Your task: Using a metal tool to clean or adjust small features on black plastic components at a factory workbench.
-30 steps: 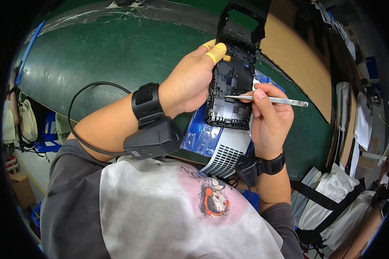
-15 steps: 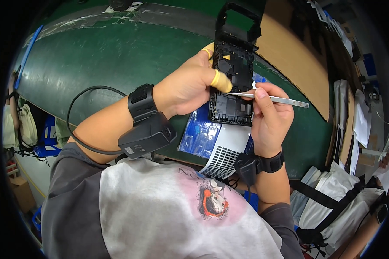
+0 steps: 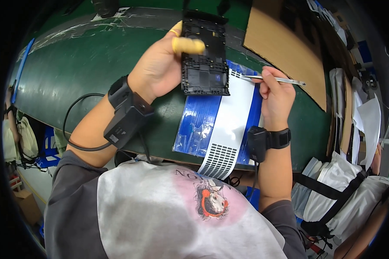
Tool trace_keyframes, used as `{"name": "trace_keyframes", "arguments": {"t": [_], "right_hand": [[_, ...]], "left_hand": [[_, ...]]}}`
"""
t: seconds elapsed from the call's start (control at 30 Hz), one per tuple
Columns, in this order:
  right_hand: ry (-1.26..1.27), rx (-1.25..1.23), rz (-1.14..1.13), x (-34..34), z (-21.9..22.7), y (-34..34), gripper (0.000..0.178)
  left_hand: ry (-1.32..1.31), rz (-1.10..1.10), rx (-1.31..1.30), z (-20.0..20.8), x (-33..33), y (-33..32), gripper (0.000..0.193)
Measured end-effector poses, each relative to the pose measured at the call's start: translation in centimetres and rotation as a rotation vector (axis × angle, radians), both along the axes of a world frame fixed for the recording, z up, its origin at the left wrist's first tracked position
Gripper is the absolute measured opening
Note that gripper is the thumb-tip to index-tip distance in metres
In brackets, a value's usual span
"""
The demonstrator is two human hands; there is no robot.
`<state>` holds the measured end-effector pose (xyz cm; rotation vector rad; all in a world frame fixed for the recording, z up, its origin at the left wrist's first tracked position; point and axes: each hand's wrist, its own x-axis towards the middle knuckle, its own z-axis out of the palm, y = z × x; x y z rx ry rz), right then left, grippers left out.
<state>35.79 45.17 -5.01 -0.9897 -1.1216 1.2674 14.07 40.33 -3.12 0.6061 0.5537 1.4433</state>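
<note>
My left hand (image 3: pixel 161 64), with yellow finger cots on its thumb and a finger, is closed on the left edge of a black plastic device housing (image 3: pixel 205 64). The housing is held up, its ribbed inner side facing me. Between the fingers of my right hand (image 3: pixel 277 97) are metal tweezers (image 3: pixel 292 81). Their tips point left, at the far end of a white sticker sheet (image 3: pixel 234 112) bearing rows of small black rectangles. Whether the tips hold a sticker is too small to tell. Beneath the sheet lies a blue plastic-wrapped pad (image 3: pixel 198 118).
The work surface is a green mat (image 3: pixel 82 71). A brown cardboard sheet (image 3: pixel 289 52) lies at the far right. White bags with black straps (image 3: pixel 333 192) are at the lower right. A cable (image 3: pixel 67 125) runs from the device on my left wrist.
My left hand has moved the housing left and farther away, uncovering more of the sheet. The tweezers have left the housing and are now at the sheet's far end.
</note>
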Motion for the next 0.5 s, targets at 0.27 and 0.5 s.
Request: {"name": "trace_keyframes", "arguments": {"t": [0.27,0.5], "right_hand": [[-0.049,-0.026,-0.028,-0.1,-0.8,-0.6,0.013],[-0.066,0.025,-0.020,0.0,-0.9,0.2,0.014]], "left_hand": [[-0.174,-0.037,-0.170,-1.1,-0.1,-0.1,0.022],[-0.095,-0.066,-0.180,-2.2,0.6,0.2,0.037]]}}
